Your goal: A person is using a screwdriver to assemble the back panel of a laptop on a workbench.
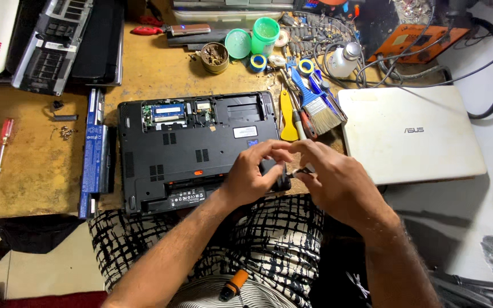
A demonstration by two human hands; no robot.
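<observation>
A black laptop (189, 151) lies upside down on the wooden workbench, its memory bay open at the top. My left hand (255, 171) rests over the laptop's front right corner, fingers curled on a small black part (275, 174). My right hand (335, 179) meets it from the right, pinching the end of a small tool or part (302, 170) against the same spot. What exactly sits between the fingertips is too small to tell.
A closed white laptop (409, 134) lies to the right. A battery pack (93, 154) lies left of the black laptop, and a red screwdriver (1, 148) lies farther left. A brush (315, 102), a yellow pry tool (287, 117), tape rolls, green cups (258, 37) and cables crowd the back.
</observation>
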